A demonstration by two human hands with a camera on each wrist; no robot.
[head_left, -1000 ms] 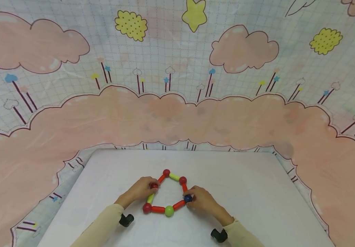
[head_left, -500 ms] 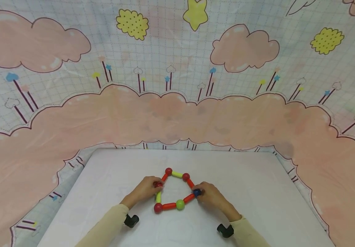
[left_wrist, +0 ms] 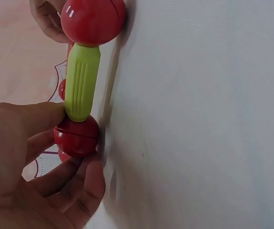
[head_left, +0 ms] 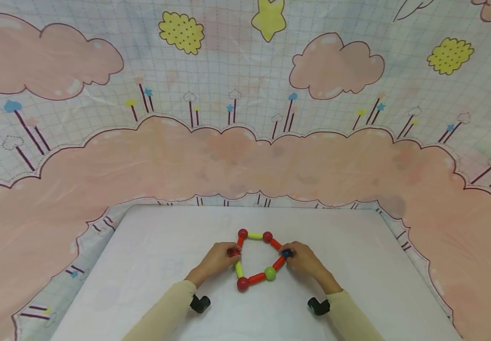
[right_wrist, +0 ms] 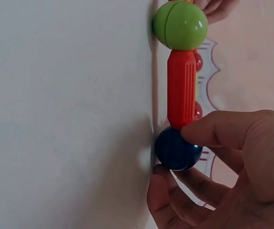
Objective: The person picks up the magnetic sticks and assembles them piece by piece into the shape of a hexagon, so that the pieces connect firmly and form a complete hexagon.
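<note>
A closed ring (head_left: 256,278) of ball-and-stick building pieces sits on the white table, its balls joined by short red and yellow-green sticks. At its left corner, my left hand (head_left: 217,258) pinches a red ball (left_wrist: 77,137) between thumb and fingers. A yellow-green stick (left_wrist: 82,83) links that ball to a larger-looking red ball (head_left: 243,284) at the near corner. My right hand (head_left: 307,259) grips the dark blue ball (right_wrist: 177,149) at the right corner. From there a red stick (right_wrist: 181,88) leads to the green ball (head_left: 270,273). Two red balls (head_left: 243,234) form the far side.
The white tabletop (head_left: 164,227) spreads around the ring. A patterned cloth (head_left: 245,161) with clouds and stars rises behind and beside it. Black wrist devices (head_left: 200,304) hang below both sleeves.
Both hands have moved right and slightly away across the table, carrying the ring along by its red and blue balls. The ring has turned a little and its outline looks more even.
</note>
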